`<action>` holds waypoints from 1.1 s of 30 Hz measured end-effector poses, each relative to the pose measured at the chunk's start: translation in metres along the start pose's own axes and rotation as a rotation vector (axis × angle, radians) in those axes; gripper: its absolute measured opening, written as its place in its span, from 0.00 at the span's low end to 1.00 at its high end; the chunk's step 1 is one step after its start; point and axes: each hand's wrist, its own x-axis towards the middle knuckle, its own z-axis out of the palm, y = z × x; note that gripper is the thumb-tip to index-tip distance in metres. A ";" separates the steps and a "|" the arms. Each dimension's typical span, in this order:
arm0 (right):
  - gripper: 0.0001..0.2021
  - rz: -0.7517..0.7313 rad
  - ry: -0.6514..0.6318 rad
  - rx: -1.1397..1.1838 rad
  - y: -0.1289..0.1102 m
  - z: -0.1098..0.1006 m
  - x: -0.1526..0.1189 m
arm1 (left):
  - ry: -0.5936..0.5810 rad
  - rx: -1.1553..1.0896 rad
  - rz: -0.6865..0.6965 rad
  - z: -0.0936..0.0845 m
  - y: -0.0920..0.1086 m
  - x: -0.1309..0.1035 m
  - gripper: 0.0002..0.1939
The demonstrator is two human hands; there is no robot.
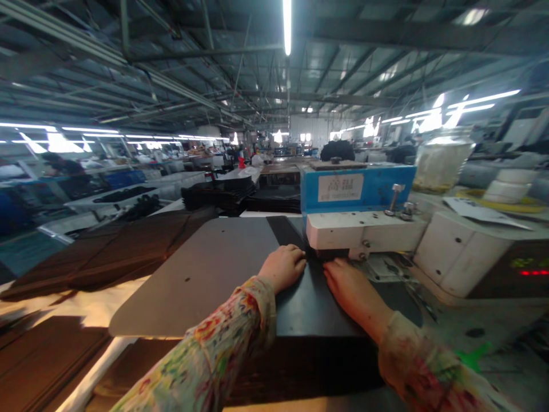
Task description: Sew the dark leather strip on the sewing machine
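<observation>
My left hand [285,266] rests on a dark flat strip [285,230] that lies across a grey metal plate [214,269]. Its fingers are bent and close together, and what they hold, if anything, is hidden. To the right, my right hand [349,286] lies low against the dark surface, its fingertips just under the front of a white machine head [338,232] with a blue housing [355,186]. The right fingers are partly hidden and blurred. A narrow gap separates the two hands in front of the machine.
Brown folded pieces [124,252] lie left of the plate, with more brown pieces [51,360] nearer. Dark stacked pieces [223,191] stand behind. At right are a clear jar [444,160], a white spool [510,186] and a control box [484,252] with red lights.
</observation>
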 end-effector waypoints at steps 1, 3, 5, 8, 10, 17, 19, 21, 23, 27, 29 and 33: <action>0.12 -0.005 0.009 0.042 0.000 0.000 -0.005 | -0.012 0.032 -0.014 -0.001 -0.004 0.001 0.17; 0.12 -0.010 0.030 0.127 0.000 0.000 -0.014 | -0.052 0.118 -0.022 -0.005 -0.013 0.003 0.17; 0.13 -0.013 0.050 0.202 0.000 -0.001 -0.022 | -0.097 0.198 -0.006 -0.011 -0.017 0.004 0.17; 0.13 -0.013 0.065 0.281 0.000 -0.003 -0.028 | -0.155 0.261 0.023 -0.019 -0.012 0.004 0.13; 0.13 -0.011 0.062 0.307 -0.001 -0.003 -0.029 | -0.185 0.294 0.025 -0.022 -0.004 0.005 0.10; 0.12 -0.030 0.105 0.327 -0.001 -0.006 -0.028 | -0.107 0.356 -0.045 -0.017 -0.005 0.003 0.13; 0.11 -0.032 0.100 0.394 -0.007 -0.011 -0.037 | -0.081 0.357 -0.052 -0.018 -0.007 -0.009 0.14; 0.12 -0.028 0.060 0.555 -0.019 -0.015 -0.052 | -0.074 0.335 -0.041 -0.023 -0.002 -0.029 0.13; 0.14 -0.009 -0.038 0.765 -0.034 -0.014 -0.071 | -0.088 0.292 -0.030 -0.030 0.013 -0.055 0.13; 0.24 0.164 -0.206 1.127 -0.065 0.002 -0.099 | -0.167 0.219 -0.059 -0.039 0.056 -0.108 0.14; 0.27 0.226 -0.171 1.182 -0.074 0.012 -0.106 | -0.159 0.221 -0.046 -0.035 0.071 -0.128 0.14; 0.21 0.202 -0.045 0.954 -0.075 0.020 -0.120 | 0.028 0.250 0.073 -0.020 0.080 -0.152 0.15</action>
